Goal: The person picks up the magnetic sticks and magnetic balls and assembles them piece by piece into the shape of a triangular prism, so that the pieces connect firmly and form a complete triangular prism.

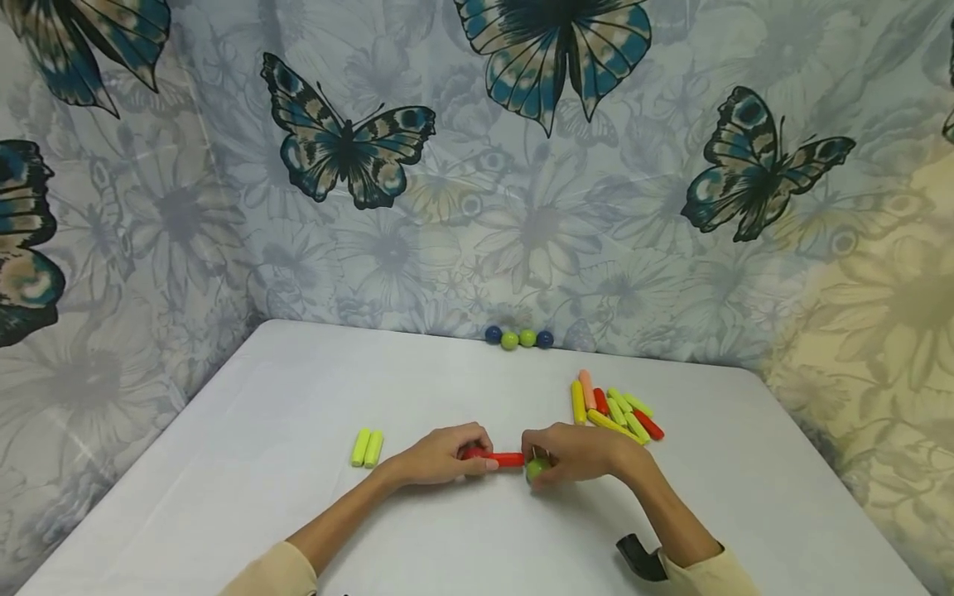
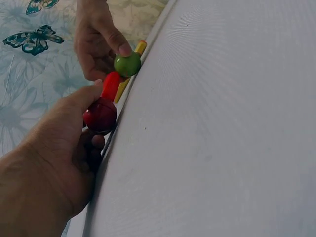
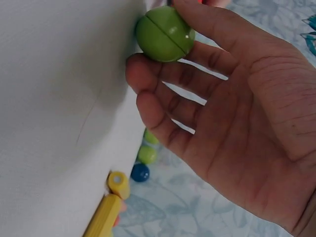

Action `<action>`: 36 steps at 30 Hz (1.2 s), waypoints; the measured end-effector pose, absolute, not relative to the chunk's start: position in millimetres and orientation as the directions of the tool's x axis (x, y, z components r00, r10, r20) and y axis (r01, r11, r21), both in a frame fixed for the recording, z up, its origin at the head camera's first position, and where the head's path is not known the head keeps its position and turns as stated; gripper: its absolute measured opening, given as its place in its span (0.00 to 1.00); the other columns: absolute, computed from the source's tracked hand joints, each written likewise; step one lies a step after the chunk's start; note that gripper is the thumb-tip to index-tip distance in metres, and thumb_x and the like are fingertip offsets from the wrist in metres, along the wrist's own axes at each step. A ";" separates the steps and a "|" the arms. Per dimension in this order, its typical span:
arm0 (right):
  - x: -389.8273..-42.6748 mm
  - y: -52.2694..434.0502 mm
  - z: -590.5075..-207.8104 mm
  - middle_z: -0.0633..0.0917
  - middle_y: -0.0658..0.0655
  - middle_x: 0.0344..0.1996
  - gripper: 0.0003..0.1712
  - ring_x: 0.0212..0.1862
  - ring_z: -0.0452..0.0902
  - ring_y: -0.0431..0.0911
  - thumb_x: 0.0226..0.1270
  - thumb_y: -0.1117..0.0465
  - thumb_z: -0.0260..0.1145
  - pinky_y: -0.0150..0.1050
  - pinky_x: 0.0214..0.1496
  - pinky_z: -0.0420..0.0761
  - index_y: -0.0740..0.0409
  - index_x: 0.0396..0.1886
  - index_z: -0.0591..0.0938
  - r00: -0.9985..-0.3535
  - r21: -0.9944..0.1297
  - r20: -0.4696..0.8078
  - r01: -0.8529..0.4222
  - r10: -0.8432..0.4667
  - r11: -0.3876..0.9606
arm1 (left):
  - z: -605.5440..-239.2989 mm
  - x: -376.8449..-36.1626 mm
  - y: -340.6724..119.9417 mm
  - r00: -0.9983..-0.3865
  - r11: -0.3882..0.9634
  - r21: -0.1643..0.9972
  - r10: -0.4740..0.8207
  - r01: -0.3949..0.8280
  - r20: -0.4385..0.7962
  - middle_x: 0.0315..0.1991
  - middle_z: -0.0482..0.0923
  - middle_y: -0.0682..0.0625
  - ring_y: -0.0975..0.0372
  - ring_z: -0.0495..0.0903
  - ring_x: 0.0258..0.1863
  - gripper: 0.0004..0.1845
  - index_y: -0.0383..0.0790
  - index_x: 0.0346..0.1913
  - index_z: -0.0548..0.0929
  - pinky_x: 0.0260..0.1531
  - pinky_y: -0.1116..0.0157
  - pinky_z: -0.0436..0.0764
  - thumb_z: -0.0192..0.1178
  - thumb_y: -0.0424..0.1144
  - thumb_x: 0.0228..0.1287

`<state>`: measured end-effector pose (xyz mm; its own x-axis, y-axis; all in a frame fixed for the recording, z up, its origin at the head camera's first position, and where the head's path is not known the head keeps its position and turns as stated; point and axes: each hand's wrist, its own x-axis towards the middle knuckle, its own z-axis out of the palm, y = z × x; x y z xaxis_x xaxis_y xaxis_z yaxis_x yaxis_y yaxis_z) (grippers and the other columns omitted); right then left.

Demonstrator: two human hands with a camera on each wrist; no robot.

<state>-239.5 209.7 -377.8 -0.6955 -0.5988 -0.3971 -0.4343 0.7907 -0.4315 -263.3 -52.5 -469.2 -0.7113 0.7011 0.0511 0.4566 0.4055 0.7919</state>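
Your left fingers (image 2: 94, 91) are curled round a red ball (image 2: 100, 115), thumb over the top and the others tucked beneath it. Your right fingers (image 3: 163, 86) pinch a green ball (image 3: 165, 33), thumb on one side and fingertips on the other. Between the two balls lies a short red stick (image 1: 508, 459), flat on the table (image 1: 298, 497), with its long axis running left to right from one hand to the other. The red ball sits at the stick's left end and looks joined to it; the green ball sits at the right end, touching or just beside it, and the pictures don't settle which.

So the line to watch is that stick's axis: the green ball lies straight off its right end, and your right hand (image 1: 577, 454) is the one on it.

Both hands rest low on the table near its front edge, knuckles up, forearms angling in from either side; your left hand (image 1: 440, 455) steadies its end.

Just behind your right hand lies a loose bundle of sticks (image 1: 614, 410), yellow, green, orange and red. Two yellow-green sticks (image 1: 367, 447) lie side by side to the left of your left hand. Four small balls (image 1: 518, 338), blue and green, line the far edge against the butterfly cloth (image 1: 477, 165).
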 end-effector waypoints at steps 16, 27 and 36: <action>-235.2 209.8 -380.2 0.79 0.45 0.33 0.17 0.37 0.74 0.39 0.69 0.54 0.74 0.32 0.43 0.76 0.45 0.54 0.80 -0.699 -0.449 -0.409 -0.405 -0.586 0.796 | -468.0 -265.6 -56.9 -0.657 0.378 0.748 0.747 0.545 0.101 0.41 0.78 0.61 0.73 0.72 0.38 0.15 0.55 0.49 0.83 0.41 0.73 0.73 0.73 0.52 0.64; -240.5 265.8 -344.3 0.82 0.52 0.38 0.18 0.40 0.76 0.43 0.76 0.61 0.65 0.39 0.44 0.79 0.60 0.61 0.78 -0.850 -0.362 -0.203 -0.396 -0.486 0.844 | -465.2 -264.2 -56.5 -0.656 0.384 0.742 0.748 0.550 0.100 0.39 0.77 0.61 0.72 0.72 0.38 0.14 0.54 0.49 0.83 0.41 0.73 0.73 0.72 0.51 0.64; -247.8 300.6 -340.3 0.87 0.64 0.51 0.21 0.47 0.82 0.52 0.75 0.67 0.62 0.56 0.53 0.85 0.68 0.65 0.76 -0.902 -0.248 -0.311 -0.228 -0.300 0.942 | -467.8 -263.5 -57.1 -0.653 0.377 0.744 0.750 0.552 0.104 0.40 0.78 0.61 0.73 0.72 0.38 0.14 0.55 0.49 0.83 0.41 0.73 0.73 0.72 0.51 0.64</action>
